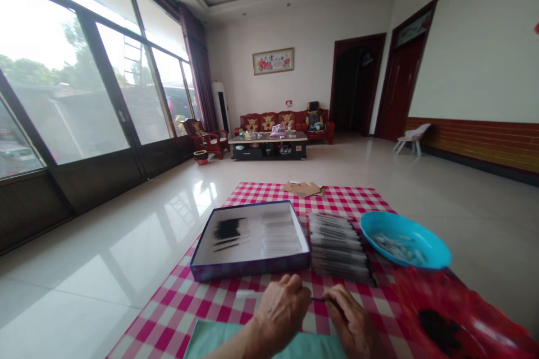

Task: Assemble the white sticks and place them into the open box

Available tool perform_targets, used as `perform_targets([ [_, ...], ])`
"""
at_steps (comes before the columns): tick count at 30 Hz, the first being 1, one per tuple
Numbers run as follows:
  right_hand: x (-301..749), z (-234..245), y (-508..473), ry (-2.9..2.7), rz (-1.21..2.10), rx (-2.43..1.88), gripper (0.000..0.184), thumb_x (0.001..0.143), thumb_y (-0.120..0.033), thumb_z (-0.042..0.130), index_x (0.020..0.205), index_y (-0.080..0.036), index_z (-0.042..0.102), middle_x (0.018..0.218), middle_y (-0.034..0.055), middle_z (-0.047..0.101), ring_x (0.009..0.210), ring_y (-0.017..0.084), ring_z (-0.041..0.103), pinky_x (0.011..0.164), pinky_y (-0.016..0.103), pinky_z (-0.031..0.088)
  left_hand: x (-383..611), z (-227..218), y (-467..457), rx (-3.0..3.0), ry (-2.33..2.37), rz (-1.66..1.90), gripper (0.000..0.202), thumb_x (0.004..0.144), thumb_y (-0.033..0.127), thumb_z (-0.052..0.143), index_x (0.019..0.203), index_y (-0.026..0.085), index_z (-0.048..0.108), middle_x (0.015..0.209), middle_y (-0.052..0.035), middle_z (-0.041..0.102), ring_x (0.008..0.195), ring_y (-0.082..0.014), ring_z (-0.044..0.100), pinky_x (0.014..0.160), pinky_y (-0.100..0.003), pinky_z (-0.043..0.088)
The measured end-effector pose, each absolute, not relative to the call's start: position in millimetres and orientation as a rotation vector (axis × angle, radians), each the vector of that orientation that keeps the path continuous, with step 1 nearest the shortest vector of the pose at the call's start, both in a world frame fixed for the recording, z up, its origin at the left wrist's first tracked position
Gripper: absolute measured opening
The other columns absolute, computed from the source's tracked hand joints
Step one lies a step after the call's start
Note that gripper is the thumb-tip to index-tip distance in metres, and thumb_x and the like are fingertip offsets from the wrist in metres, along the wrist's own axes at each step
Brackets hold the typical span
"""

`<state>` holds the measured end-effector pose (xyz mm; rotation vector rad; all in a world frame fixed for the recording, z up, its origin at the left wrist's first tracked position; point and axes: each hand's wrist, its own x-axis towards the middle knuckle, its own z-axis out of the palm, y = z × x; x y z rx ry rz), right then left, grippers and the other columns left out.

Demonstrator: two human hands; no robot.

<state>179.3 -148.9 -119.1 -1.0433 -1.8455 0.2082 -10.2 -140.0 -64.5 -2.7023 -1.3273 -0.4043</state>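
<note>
Checked tablecloth [189,298] below; knuckles-up left hand [283,304], curled right hand [348,318] both pinching thin dark rod [317,299].

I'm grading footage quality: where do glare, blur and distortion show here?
Head view: the window panes at left wash out toward white; glare shines off the tiled floor; the right hand and translucent red bowl look soft; the red wooden door leans, likely wide-angle distortion.

Box [252,268] sits left on tablecloth [202,303], stick pile [337,247] right of it, bowl [406,229] further right, small parts [396,248] inside; dish [480,308] before bowl, mat [217,337] before box
</note>
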Motion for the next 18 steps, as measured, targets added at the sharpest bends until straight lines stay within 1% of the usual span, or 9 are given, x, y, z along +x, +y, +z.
perform_targets([
  [4, 179.5, -120.9, -148.0, -1.857, 0.221, -1.044, 0.019, 0.091, -0.027, 0.041, 0.091, -0.024, 0.059, 0.082, 0.0033, 0.064, 0.075, 0.017, 0.066, 0.066, 0.026, 0.056, -5.2, -67.3, -135.5, -2.749, -1.258, -0.33, 0.019, 0.089, 0.022, 0.046, 0.073, 0.019, 0.056, 0.075, -0.0017, 0.057, 0.065, -0.0141, 0.054, 0.05, -0.021, 0.038],
  [8, 178.4, -124.3, -146.6, -1.878, 0.288, -1.046, 0.018, 0.09, -0.028, 0.043, 0.092, -0.025, 0.06, 0.084, 0.0041, 0.066, 0.079, 0.018, 0.067, 0.069, 0.027, 0.056, -9.2, -65.2, -140.9, -2.801, -1.196, -0.234, 0.011, 0.084, 0.016, 0.047, 0.077, 0.018, 0.056, 0.078, -0.0029, 0.058, 0.066, -0.0149, 0.055, 0.053, -0.023, 0.041],
  [9, 178.4, -125.8, -146.4, -1.86, 0.309, -1.056, 0.016, 0.089, -0.028, 0.045, 0.097, -0.025, 0.059, 0.086, 0.0047, 0.066, 0.08, 0.019, 0.067, 0.07, 0.027, 0.056, -11.5, -61.9, -141.8, -2.798, -1.194, -0.208, 0.01, 0.083, 0.014, 0.047, 0.079, 0.018, 0.056, 0.08, -0.0033, 0.058, 0.067, -0.0154, 0.055, 0.054, -0.023, 0.042],
  [10, 178.4, -127.5, -146.4, -1.83, 0.328, -1.073, 0.019, 0.088, -0.029, 0.048, 0.104, -0.024, 0.057, 0.089, 0.0054, 0.067, 0.082, 0.019, 0.067, 0.07, 0.027, 0.057, -15.1, -56.8, -141.4, -2.791, -1.2, -0.188, 0.011, 0.082, 0.012, 0.047, 0.08, 0.018, 0.056, 0.081, -0.0037, 0.058, 0.069, -0.0158, 0.056, 0.054, -0.023, 0.042],
  [11, 178.6, -129.0, -146.7, -1.792, 0.345, -1.096, 0.027, 0.086, -0.03, 0.05, 0.113, -0.024, 0.053, 0.093, 0.0064, 0.067, 0.083, 0.019, 0.067, 0.069, 0.027, 0.057, -20.4, -49.8, -139.0, -2.777, -1.222, -0.177, 0.012, 0.082, 0.011, 0.046, 0.081, 0.018, 0.056, 0.082, -0.004, 0.058, 0.07, -0.0159, 0.056, 0.054, -0.023, 0.042],
  [13, 179.1, -130.7, -148.1, -1.728, 0.38, -1.14, 0.044, 0.084, -0.031, 0.052, 0.126, -0.023, 0.043, 0.101, 0.0082, 0.066, 0.088, 0.02, 0.067, 0.069, 0.028, 0.057, -37.2, -31.5, -126.4, -2.724, -1.337, -0.166, 0.017, 0.084, 0.012, 0.042, 0.081, 0.018, 0.057, 0.084, -0.0042, 0.058, 0.074, -0.0158, 0.057, 0.056, -0.023, 0.042],
  [14, 179.3, -130.8, -149.0, -1.715, 0.4, -1.155, 0.048, 0.083, -0.031, 0.052, 0.129, -0.023, 0.04, 0.104, 0.0087, 0.066, 0.091, 0.021, 0.066, 0.07, 0.028, 0.057, -48.6, -21.4, -116.0, -2.674, -1.439, -0.153, 0.02, 0.086, 0.014, 0.04, 0.081, 0.019, 0.058, 0.085, -0.0044, 0.058, 0.074, -0.0153, 0.058, 0.058, -0.023, 0.043],
  [16, 179.6, -129.5, -150.8, -1.716, 0.431, -1.164, 0.047, 0.083, -0.03, 0.052, 0.128, -0.023, 0.042, 0.106, 0.009, 0.066, 0.095, 0.021, 0.065, 0.073, 0.029, 0.057, -74.8, -3.4, -89.2, -2.526, -1.689, -0.043, 0.026, 0.091, 0.022, 0.036, 0.085, 0.02, 0.061, 0.091, -0.0053, 0.06, 0.078, -0.0159, 0.059, 0.065, -0.025, 0.044],
  [18, 179.5, -127.1, -151.8, -1.729, 0.448, -1.153, 0.043, 0.082, -0.029, 0.052, 0.124, -0.022, 0.046, 0.105, 0.0094, 0.067, 0.096, 0.021, 0.066, 0.076, 0.03, 0.057, -101.5, 6.9, -60.4, -2.43, -1.811, 0.027, 0.028, 0.091, 0.021, 0.036, 0.086, 0.017, 0.063, 0.091, -0.0085, 0.061, 0.081, -0.019, 0.06, 0.07, -0.029, 0.045],
])
